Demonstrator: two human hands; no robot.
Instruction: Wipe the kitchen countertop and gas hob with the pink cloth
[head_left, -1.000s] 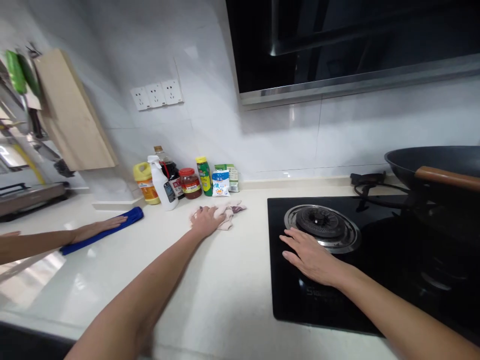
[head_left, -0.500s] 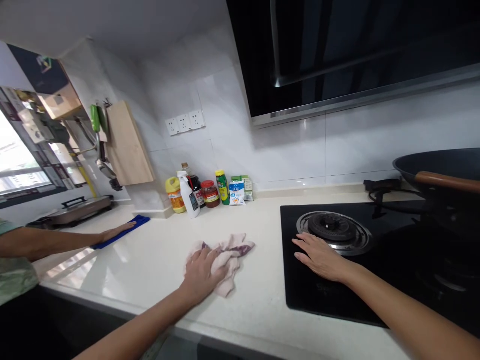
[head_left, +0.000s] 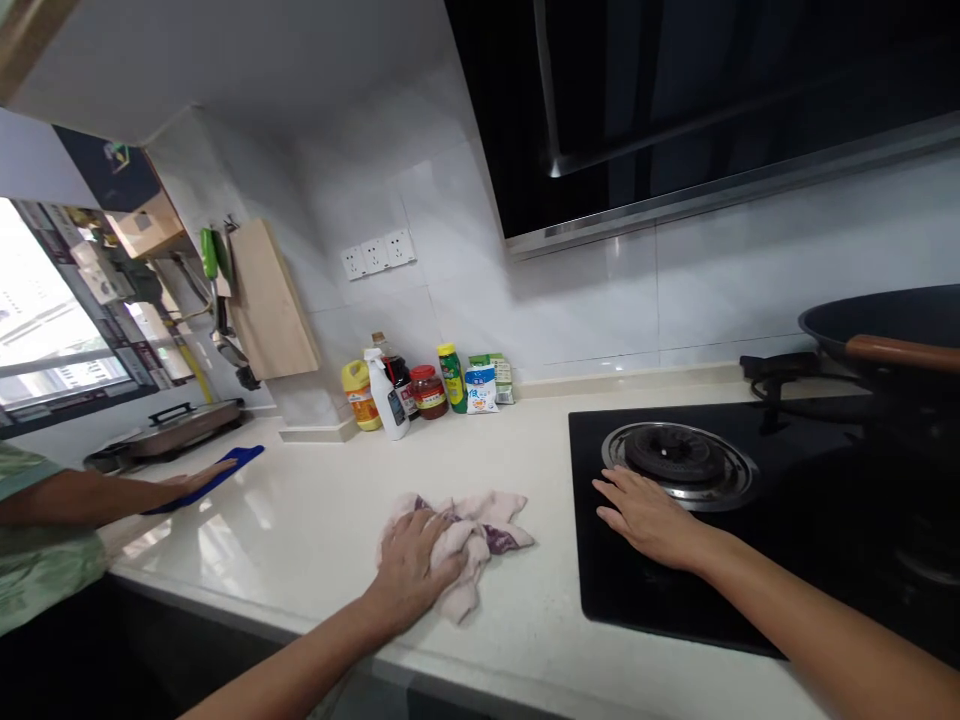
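Note:
My left hand (head_left: 411, 566) presses down on a crumpled pink and purple cloth (head_left: 480, 530) lying on the pale countertop (head_left: 315, 510), close to its front edge. My right hand (head_left: 649, 515) lies flat, fingers spread, on the black glass hob (head_left: 750, 540) just in front of the round gas burner (head_left: 679, 462). It holds nothing.
Another person's hand (head_left: 196, 478) at far left rests on a blue cloth (head_left: 217, 472). Bottles and jars (head_left: 409, 385) stand against the tiled wall. A dark wok (head_left: 885, 335) sits at the right. A wooden board (head_left: 270, 300) hangs on the wall, and a range hood (head_left: 675, 100) looms above.
My left hand has dragged the pink cloth from near the bottles back toward the counter's front edge. The view has pulled back and turned left. My right hand stays on the hob.

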